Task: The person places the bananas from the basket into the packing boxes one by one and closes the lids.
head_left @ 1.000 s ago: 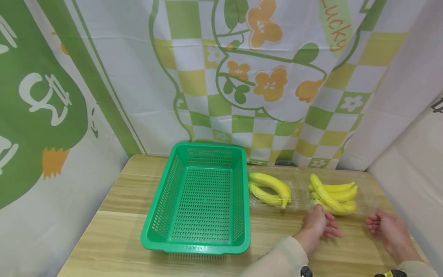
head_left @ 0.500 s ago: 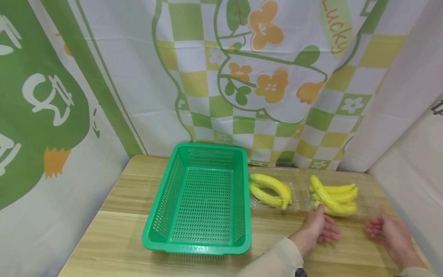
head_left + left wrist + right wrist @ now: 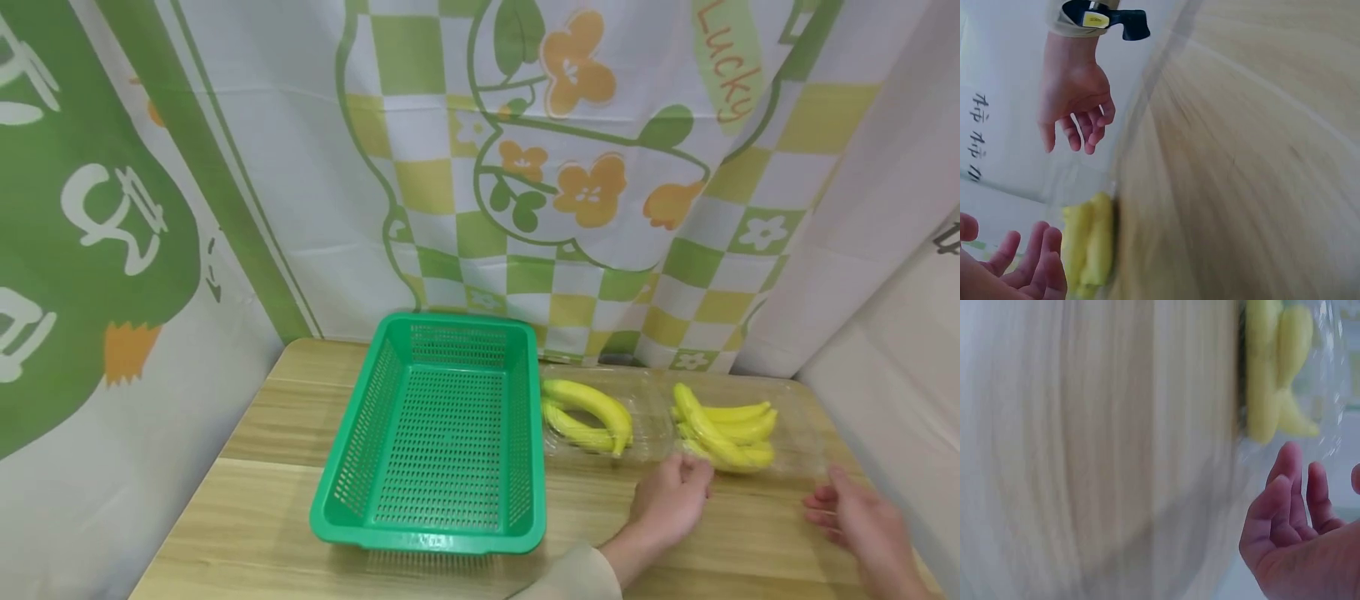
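Note:
Several yellow bananas (image 3: 723, 433) lie in a clear plastic container (image 3: 802, 429) at the table's right back. My left hand (image 3: 667, 504) is just in front of that container's near left corner, its fingers loosely bent and gripping nothing. Contact with the container's edge cannot be told. Near the front right corner, my right hand (image 3: 866, 521) has loosely bent fingers around nothing. In the right wrist view, the fingertips (image 3: 1290, 453) of this hand are close to the container's end. A second clear container (image 3: 651, 421) with bananas (image 3: 592, 408) stands to the left.
An upright green plastic basket (image 3: 431, 542) with perforated walls stands left of the containers. All rest on a wooden table (image 3: 247, 492). A patterned curtain (image 3: 480, 233) hangs behind the table, and pale sheets close in both sides.
My left hand has drawn slightly left and its fingers have turned inward. My right hand has shifted a little to the right. The containers and the basket keep their places on the table.

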